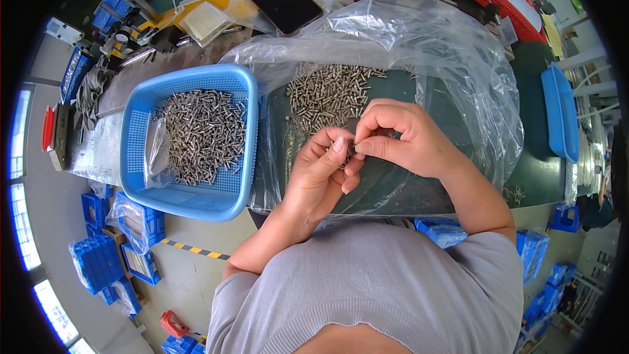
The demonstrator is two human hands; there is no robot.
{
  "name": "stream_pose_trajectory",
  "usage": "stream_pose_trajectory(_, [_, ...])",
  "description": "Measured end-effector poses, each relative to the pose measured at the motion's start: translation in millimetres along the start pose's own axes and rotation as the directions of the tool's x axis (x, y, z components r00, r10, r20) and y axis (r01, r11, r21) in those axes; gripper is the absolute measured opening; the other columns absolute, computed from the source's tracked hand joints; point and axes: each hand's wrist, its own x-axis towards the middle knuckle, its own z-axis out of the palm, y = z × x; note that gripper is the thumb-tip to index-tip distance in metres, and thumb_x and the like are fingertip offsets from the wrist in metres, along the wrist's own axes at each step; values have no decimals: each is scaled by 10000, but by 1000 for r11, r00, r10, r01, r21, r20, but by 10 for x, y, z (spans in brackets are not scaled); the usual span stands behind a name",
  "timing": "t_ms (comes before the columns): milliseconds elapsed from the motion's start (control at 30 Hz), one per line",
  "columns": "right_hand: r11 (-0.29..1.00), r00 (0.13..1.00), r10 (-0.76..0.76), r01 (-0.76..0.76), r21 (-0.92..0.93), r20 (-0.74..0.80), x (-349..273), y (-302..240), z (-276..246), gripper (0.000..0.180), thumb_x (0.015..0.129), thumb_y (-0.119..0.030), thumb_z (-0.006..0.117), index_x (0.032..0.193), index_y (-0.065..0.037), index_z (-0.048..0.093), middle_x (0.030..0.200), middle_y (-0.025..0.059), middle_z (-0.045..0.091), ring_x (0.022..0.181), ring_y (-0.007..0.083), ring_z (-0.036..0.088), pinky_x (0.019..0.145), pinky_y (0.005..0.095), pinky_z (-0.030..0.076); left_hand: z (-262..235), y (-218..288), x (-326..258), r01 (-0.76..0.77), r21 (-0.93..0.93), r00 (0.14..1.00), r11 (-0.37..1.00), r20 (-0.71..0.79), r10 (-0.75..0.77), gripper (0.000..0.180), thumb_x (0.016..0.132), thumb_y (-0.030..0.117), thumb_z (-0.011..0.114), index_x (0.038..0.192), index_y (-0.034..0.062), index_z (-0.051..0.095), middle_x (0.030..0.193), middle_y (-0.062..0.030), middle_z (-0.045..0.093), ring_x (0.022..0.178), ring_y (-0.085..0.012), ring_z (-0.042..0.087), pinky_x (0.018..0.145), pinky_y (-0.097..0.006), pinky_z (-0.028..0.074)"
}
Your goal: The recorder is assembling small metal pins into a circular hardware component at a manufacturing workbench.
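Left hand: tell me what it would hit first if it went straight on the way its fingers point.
Likely the right hand: the left hand points up-right and their fingertips already meet over a small metal part.

Left hand (321, 170) and right hand (400, 137) pinch a small metal part (350, 151) together over the bag (458, 65); screws (327, 92) beyond; basket (190, 196) to the left.
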Motion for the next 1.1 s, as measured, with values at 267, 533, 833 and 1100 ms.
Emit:
stream_pose_trajectory(267, [1000, 1000, 7, -7, 12, -16, 9, 7, 35, 120, 774, -58, 713, 812, -31, 603, 807, 31, 575, 746, 134, 565, 655, 259, 445, 43, -1, 10, 3, 41, 1000, 999, 0, -3, 155, 930, 220, 583, 969, 71, 564, 820, -36, 571, 658, -90, 484, 511, -226, 387])
stream_pose_trajectory(533, [953, 972, -235, 230, -196, -7, 39, 64, 24, 207, 682, -26, 750, 817, -47, 595, 866, 50, 567, 836, 191, 567, 728, 307, 460, 1, -15, 1, 29, 15, 999, 999, 30, -29, 201, 920, 250, 598, 993, 63, 573, 842, -48, 579, 668, -99, 488, 511, -231, 384])
stream_pose_trajectory(833, [912, 936, -346, 321, -257, -58, -3, 94, 7, 186, 700, -41, 753, 822, -54, 613, 855, 51, 569, 829, 194, 569, 725, 290, 454, -64, -60, 60, -48, -53, 995, 997, 88, 53, 199, 927, 221, 582, 1030, 51, 578, 889, -54, 585, 739, -124, 519, 575, -239, 420])
stream_pose_trajectory(1100, [994, 951, -89, 65, -90, -297, 46, 235, -21, 61, 816, -65, 673, 828, -30, 624, 787, -11, 562, 672, 69, 490, 603, 228, 402, 10, 55, 29, -122, -165, 975, 979, 166, 149, 229, 936, 190, 556, 1100, 30, 548, 1016, -91, 520, 805, -116, 466, 606, -189, 410])
